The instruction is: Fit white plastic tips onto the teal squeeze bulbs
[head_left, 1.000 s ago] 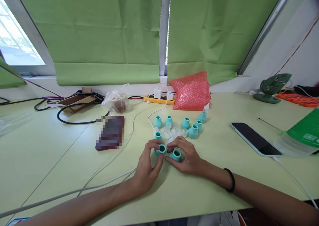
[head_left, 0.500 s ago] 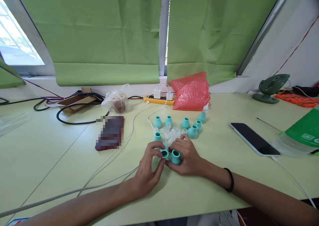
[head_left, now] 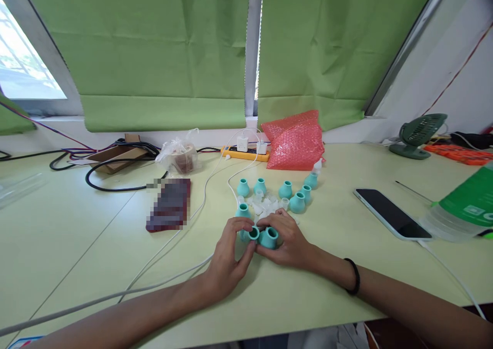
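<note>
My left hand (head_left: 227, 256) pinches a small teal rubber cup (head_left: 251, 233) between thumb and fingers, its opening facing me. My right hand (head_left: 287, 241) grips a second teal cup (head_left: 268, 237) right beside it; the two cups nearly touch. Both hands rest on the pale yellow-green table (head_left: 115, 246). Just behind them stand several more teal cups (head_left: 287, 191) in a loose arc around a pile of small clear plastic pieces (head_left: 265, 204). A black band circles my right wrist.
A blurred dark red object (head_left: 169, 211) lies to the left, a phone (head_left: 392, 213) on its cable to the right. White cables (head_left: 162, 267) cross the table. At the back are a yellow power strip (head_left: 246, 154), pink bubble wrap (head_left: 296, 142), a bagged item (head_left: 179, 156) and a green fan (head_left: 418, 136).
Both hands have drawn slightly closer together and a little away from me, bringing the two teal cups side by side. Nothing else on the table has moved.
</note>
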Available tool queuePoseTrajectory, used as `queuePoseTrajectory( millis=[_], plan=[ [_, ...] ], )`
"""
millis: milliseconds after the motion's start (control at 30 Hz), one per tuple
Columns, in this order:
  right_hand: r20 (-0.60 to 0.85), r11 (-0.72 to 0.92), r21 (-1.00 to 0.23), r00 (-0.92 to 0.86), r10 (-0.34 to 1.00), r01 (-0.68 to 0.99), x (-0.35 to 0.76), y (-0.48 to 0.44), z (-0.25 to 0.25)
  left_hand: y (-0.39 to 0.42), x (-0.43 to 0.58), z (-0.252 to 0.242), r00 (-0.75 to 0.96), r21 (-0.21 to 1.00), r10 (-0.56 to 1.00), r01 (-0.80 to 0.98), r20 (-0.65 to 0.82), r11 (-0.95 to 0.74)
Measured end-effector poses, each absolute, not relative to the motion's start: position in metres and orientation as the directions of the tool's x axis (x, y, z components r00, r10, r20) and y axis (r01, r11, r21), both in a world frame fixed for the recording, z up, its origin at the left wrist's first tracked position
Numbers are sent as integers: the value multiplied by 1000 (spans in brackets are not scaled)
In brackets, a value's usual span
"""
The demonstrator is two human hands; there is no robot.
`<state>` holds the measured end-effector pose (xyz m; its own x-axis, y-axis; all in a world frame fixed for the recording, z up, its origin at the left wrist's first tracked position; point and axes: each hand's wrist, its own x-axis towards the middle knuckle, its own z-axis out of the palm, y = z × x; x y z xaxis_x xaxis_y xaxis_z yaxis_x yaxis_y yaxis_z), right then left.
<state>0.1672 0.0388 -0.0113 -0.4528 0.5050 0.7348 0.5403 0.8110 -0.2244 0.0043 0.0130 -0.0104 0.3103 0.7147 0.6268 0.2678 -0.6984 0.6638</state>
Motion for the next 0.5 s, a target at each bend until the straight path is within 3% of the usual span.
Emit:
queuePoseTrajectory(
  millis=[133,333,500],
  plan=[
    [744,814,-232,-443,501,532,168,39,-9,15,4,-12,300,748,795,279,528,-602],
    [741,819,-241,-446,502,521,170,37,-1,15,4,-10,309,749,795,279,522,-601],
    [882,819,-88,-338,329,568,197,55,22,12,1,-2,378,724,804,364,460,-586]
  ],
)
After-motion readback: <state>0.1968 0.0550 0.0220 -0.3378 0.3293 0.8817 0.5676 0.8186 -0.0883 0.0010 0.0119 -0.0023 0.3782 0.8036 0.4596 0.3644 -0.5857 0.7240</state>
